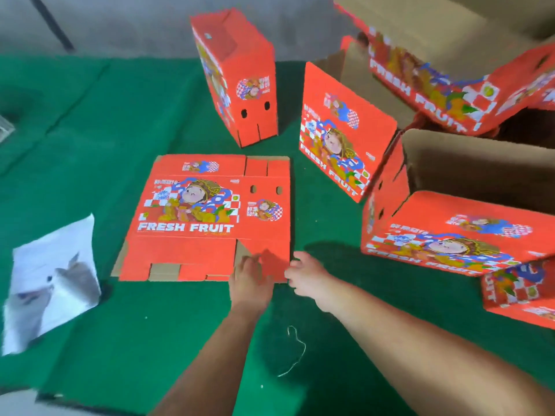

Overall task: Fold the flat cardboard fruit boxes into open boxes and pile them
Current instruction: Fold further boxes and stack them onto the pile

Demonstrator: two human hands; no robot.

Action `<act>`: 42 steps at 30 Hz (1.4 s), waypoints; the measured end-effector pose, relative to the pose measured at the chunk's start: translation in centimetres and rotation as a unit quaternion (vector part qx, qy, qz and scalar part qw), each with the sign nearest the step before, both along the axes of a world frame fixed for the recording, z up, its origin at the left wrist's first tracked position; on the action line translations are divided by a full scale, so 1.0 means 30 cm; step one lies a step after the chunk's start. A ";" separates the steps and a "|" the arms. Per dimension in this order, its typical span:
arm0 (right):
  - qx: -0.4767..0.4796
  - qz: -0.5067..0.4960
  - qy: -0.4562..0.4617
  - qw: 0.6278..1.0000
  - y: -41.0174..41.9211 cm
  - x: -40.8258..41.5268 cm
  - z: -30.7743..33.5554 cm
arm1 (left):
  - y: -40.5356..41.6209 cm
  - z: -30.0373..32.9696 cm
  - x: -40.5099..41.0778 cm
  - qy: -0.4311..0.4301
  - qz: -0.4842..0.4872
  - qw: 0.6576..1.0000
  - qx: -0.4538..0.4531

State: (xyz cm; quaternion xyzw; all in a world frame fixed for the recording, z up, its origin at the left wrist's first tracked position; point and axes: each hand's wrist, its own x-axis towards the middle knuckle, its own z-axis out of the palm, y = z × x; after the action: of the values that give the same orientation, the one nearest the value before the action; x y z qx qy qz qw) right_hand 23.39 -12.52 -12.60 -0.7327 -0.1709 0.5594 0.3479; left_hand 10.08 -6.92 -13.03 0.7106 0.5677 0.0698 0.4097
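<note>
The left hand (250, 273) pinches the near-right corner flap of the flat box (207, 217) on the green tabletop (90, 145); the right hand (303, 273), fingers loosely spread, touches its right edge.

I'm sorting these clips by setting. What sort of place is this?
Probably a fruit-packing workspace: a flat fruit box lies on green matting, and folded open boxes pile up on the right.

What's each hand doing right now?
Left hand: fingers grip the near flap of the flat box.
Right hand: at the box's near right corner; grip cannot be told.
</note>
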 end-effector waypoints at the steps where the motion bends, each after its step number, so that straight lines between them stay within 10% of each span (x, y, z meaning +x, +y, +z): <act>1: -0.011 -0.003 0.009 1.000 0.021 -0.017 -0.005 | 0.013 -0.015 -0.031 0.035 -0.040 0.998 0.024; 13: -0.079 -0.146 -0.006 0.986 0.060 -0.044 -0.035 | -0.009 -0.103 -0.079 0.193 -0.232 0.944 0.132; 19: 0.028 -0.320 0.166 0.932 0.055 0.005 0.064 | -0.046 -0.096 -0.049 0.110 -0.248 0.948 0.164; 24: 0.101 -0.303 0.051 0.946 -0.071 0.123 0.167 | 0.010 -0.037 -0.079 0.057 -0.123 0.959 0.247; 31: 0.174 -0.243 -0.065 0.952 -0.204 0.213 0.364 | 0.082 0.063 -0.072 0.126 -0.184 0.937 0.269; 42: 0.268 -0.186 -0.176 0.929 -0.318 0.237 0.537 | -0.035 0.299 -0.075 -0.149 -0.222 0.957 0.108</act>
State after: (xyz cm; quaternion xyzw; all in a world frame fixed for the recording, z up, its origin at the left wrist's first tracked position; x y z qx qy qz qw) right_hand 30.50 -22.06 3.51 -0.7175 -0.2337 0.2806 0.5932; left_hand 7.84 -7.96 -4.06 0.8406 0.3171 0.1429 0.4152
